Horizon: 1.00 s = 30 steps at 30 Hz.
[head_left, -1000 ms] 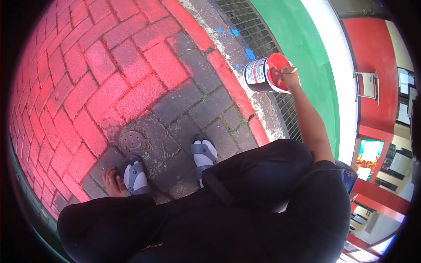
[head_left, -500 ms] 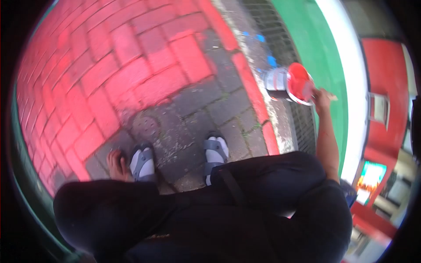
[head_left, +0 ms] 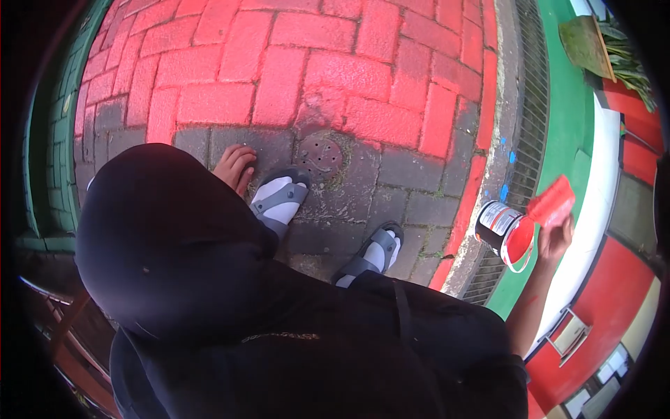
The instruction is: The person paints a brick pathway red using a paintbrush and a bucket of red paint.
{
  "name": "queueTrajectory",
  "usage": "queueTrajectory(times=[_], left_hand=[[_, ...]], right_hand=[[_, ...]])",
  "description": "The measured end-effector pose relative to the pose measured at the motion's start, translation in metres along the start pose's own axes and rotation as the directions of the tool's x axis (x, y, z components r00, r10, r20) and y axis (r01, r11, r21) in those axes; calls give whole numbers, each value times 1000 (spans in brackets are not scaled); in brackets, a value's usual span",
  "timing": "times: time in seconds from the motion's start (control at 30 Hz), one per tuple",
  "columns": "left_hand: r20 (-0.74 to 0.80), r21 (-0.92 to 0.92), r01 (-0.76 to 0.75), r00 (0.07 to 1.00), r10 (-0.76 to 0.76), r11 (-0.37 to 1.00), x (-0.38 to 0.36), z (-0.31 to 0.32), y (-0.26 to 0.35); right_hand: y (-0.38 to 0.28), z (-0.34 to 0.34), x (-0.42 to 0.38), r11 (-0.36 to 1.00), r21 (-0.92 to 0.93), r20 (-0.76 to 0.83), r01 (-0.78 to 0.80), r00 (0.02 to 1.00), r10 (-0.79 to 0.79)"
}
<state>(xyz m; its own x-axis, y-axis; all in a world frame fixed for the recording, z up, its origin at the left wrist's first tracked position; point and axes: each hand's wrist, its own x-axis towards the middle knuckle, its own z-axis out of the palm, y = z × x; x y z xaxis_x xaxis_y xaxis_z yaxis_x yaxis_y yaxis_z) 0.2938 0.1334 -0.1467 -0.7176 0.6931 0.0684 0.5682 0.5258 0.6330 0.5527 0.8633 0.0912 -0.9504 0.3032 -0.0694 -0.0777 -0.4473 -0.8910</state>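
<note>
On the right, my right hand (head_left: 556, 239) is closed on a paintbrush (head_left: 551, 202) with broad, red-covered bristles. The brush is raised beside the mouth of a paint bucket (head_left: 504, 232), which has red paint inside and a white rim. My left hand (head_left: 235, 166) rests with its fingers spread on an unpainted grey paver, beside my sandalled foot (head_left: 280, 202), and holds nothing. Beyond the grey pavers (head_left: 408, 167) lie bricks painted red (head_left: 279, 77). A round perforated cover (head_left: 320, 155) lies at the border between them.
A drain grate (head_left: 532, 91) runs along the red-edged kerb, with a green strip (head_left: 567, 119) beyond it. At the top right is a potted plant (head_left: 624, 59). My other sandalled foot (head_left: 377, 253) is on the grey pavers. A green wall (head_left: 52, 140) stands at the far left.
The brush has come up out of the bucket's mouth and its red bristles now show. The view has turned and shifted. My left hand is still on the ground.
</note>
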Motion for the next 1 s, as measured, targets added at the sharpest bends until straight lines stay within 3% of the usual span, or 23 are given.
queueTrajectory(times=[0.13, 0.17, 0.23, 0.27, 0.33, 0.37, 0.4, 0.43, 0.57, 0.73, 0.83, 0.93, 0.97, 1.0], left_hand=[[-5, -39, -59, 998, 58, 998, 1, -1, -5], [-1, -24, -74, 997, 74, 997, 0, -1, -7], [3, -17, -92, 996, 92, 996, -1, 0, -8], [6, -14, -69, 998, 69, 998, -1, -2, -5], [0, -8, -47, 999, 47, 999, 2, -4, -3], [9, -5, -52, 999, 52, 999, 3, -4, -3], [19, -1, -50, 999, 50, 999, 1, -6, -5], [21, 3, -82, 996, 82, 997, 0, -4, -9], [67, -14, -94, 993, 94, 996, -1, -4, -11], [93, -16, -68, 993, 69, 998, 4, -13, -4], [84, -35, -48, 995, 50, 998, 6, -14, -2], [86, -49, -33, 996, 37, 998, 5, -14, -3], [84, -46, -42, 995, 45, 998, 6, -14, -4], [85, -46, -37, 996, 41, 998, 5, -13, -6]], right_hand=[[61, 88, 118, 959, -53, 76, -278, 957, 282], [94, 101, 143, 960, -11, 102, -281, 954, 280], [160, 152, 178, 926, -28, -59, -377, 925, 375], [200, 135, 199, 908, -18, 4, -418, 908, 418], [270, 143, 225, 900, -86, -141, -428, 899, 414], [295, 147, 228, 900, -89, -132, -426, 901, 413], [319, 149, 231, 899, -24, -197, -436, 884, 424], [331, 155, 234, 895, 44, -264, -444, 859, 439], [337, 143, 238, 918, 228, -224, -323, 900, 373], [334, 160, 233, 917, 293, -210, -271, 917, 338], [358, 214, 209, 877, 111, -73, -468, 876, 477], [373, 247, 197, 777, -275, -286, -567, 819, 497], [367, 249, 196, 772, -274, -286, -574, 815, 504], [355, 253, 195, 788, -385, -334, -480, 869, 366]])
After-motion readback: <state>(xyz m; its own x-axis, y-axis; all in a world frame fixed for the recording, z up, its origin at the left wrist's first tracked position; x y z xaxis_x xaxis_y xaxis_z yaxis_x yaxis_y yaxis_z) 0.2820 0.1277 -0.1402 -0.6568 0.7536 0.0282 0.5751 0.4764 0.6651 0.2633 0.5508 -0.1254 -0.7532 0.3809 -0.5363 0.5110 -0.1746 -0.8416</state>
